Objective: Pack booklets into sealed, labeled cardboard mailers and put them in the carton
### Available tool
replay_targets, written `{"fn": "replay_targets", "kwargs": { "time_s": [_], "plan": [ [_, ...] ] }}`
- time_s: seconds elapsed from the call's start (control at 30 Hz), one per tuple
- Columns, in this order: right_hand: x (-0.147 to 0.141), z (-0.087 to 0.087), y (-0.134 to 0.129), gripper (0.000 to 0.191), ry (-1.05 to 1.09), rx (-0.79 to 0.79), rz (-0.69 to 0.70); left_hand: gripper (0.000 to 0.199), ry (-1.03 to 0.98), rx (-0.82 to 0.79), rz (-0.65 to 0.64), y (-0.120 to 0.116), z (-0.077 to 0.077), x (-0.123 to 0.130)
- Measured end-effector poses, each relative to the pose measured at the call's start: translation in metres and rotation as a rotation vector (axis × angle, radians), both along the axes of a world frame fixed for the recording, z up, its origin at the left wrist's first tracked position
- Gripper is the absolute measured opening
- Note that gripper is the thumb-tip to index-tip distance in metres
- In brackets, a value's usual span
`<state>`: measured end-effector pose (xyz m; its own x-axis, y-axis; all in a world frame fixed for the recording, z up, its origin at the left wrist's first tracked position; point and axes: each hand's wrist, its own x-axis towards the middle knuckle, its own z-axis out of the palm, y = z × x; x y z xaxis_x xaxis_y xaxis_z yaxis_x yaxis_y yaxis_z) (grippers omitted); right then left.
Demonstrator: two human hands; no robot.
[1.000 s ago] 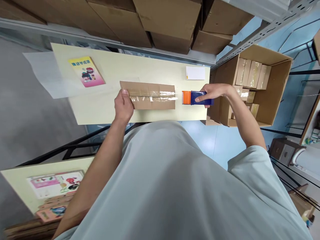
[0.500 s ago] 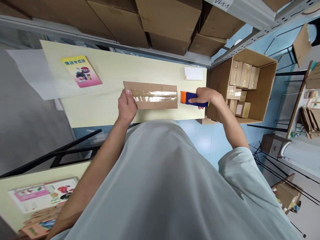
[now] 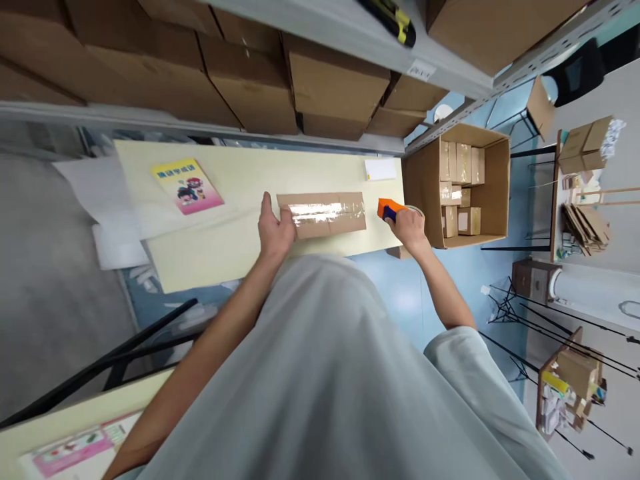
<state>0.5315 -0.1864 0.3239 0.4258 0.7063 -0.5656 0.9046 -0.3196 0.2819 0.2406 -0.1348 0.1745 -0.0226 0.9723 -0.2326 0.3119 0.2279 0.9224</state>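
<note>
"Left hand [image 3: 277,233] has let go, fingers spread beside the taped carton [image 3: 323,215] on the tabletop [image 3: 195,260]. Handling?"

"Probably light, stiffish, slick where taped; grasp its cardboard edges. Right hand [image 3: 411,228] grips the tape dispenser [image 3: 390,207]."

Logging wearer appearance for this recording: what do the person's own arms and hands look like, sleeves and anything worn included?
The left hand and right hand wear no gloves, and no watch or bracelet shows. The right sleeve is short, loose and pale grey-blue, matching the shirt.
</note>
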Motion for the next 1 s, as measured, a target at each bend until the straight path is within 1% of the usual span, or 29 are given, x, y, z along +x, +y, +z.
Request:
{"fn": "replay_targets", "kwargs": {
  "time_s": [0.07, 0.1, 0.17, 0.27, 0.33, 0.37, 0.4, 0.47, 0.57, 0.67, 0.73, 0.83, 0.9, 0.97, 1.0],
  "plan": [
    [-0.007, 0.020, -0.002, 0.048, -0.012, 0.060, -0.015, 0.061, 0.022, 0.078, 0.023, 0.008, 0.019, 0.006],
    [-0.012, 0.030, -0.001, 0.050, -0.023, 0.094, -0.028, 0.061, 0.018, 0.129, -0.007, 0.012, 0.033, 0.011],
    [-0.023, 0.048, 0.006, 0.053, -0.041, 0.172, -0.047, 0.056, -0.011, 0.240, -0.120, 0.019, 0.065, 0.023],
    [-0.042, 0.069, 0.026, 0.055, -0.018, 0.298, -0.061, 0.045, -0.059, 0.392, -0.318, 0.025, 0.111, 0.041],
    [-0.056, 0.081, 0.045, 0.056, 0.035, 0.376, -0.067, 0.043, -0.064, 0.452, -0.397, 0.029, 0.134, 0.049],
    [-0.064, 0.087, 0.056, 0.055, 0.074, 0.406, -0.064, 0.043, -0.068, 0.477, -0.413, 0.032, 0.142, 0.051],
    [-0.073, 0.092, 0.067, 0.054, 0.117, 0.428, -0.053, 0.044, -0.073, 0.500, -0.419, 0.036, 0.148, 0.051],
    [-0.090, 0.103, 0.091, 0.048, 0.212, 0.446, -0.007, 0.046, -0.076, 0.547, -0.393, 0.047, 0.156, 0.047],
    [-0.113, 0.117, 0.132, 0.039, 0.330, 0.467, 0.117, 0.049, -0.059, 0.618, -0.283, 0.075, 0.162, 0.036],
    [-0.132, 0.130, 0.180, 0.040, 0.406, 0.505, 0.264, 0.054, -0.038, 0.684, -0.180, 0.118, 0.172, 0.023],
    [-0.144, 0.139, 0.215, 0.040, 0.417, 0.537, 0.354, 0.055, -0.016, 0.703, -0.149, 0.151, 0.185, 0.016],
    [-0.159, 0.151, 0.265, 0.038, 0.332, 0.570, 0.451, 0.055, 0.036, 0.684, -0.132, 0.192, 0.206, 0.007],
    [-0.166, 0.155, 0.294, 0.038, 0.276, 0.551, 0.467, 0.053, 0.060, 0.681, -0.112, 0.206, 0.217, 0.001],
    [-0.169, 0.155, 0.317, 0.036, 0.255, 0.516, 0.455, 0.049, 0.063, 0.699, -0.084, 0.206, 0.222, -0.005],
    [-0.168, 0.154, 0.326, 0.035, 0.252, 0.501, 0.447, 0.046, 0.062, 0.707, -0.074, 0.202, 0.221, -0.008]
  ]
}}
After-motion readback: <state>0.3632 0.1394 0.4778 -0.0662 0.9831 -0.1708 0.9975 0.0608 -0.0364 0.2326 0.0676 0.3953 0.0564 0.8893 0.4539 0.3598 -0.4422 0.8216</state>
